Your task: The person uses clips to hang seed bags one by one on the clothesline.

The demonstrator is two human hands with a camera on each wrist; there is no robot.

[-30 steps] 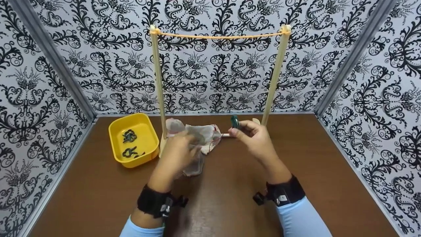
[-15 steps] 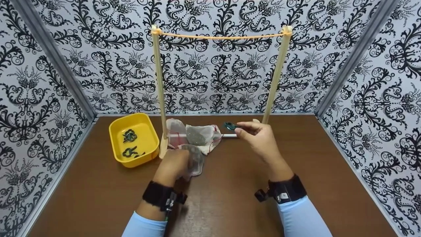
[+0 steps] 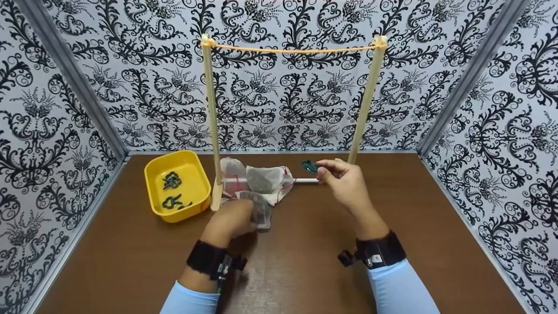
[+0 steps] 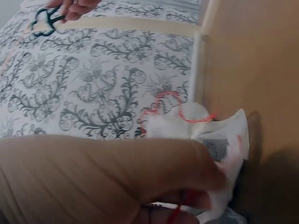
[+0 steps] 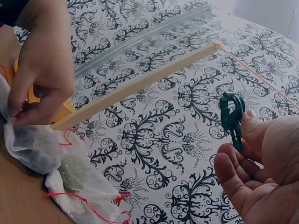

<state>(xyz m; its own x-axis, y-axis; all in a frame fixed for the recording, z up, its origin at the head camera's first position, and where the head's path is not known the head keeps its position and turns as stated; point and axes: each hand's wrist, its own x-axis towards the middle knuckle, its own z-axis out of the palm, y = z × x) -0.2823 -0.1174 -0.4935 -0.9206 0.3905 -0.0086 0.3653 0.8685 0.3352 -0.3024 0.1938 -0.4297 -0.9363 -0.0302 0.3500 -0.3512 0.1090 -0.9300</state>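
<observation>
While the right hand [image 3: 346, 181] pinches a green clip [image 3: 310, 166] well right of the yellow bin [image 3: 186, 213], the left hand [image 3: 232, 218] pinches a mesh bag [image 3: 263, 213] nearer the bin's right side, maybe its red cord [image 4: 174, 215] too, blurred; other bags [image 3: 263, 178] lie right of the bin; more clips [image 3: 172, 180] inside it.

From above, the head view looks down; close wrist views share the patterned wall [image 5: 154, 140] ahead.

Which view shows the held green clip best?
Right wrist: the green clip is largest there, pinched by the right hand, mostly uncovered. Head shows it small; left wrist, its outline near the top-left corner.
</observation>
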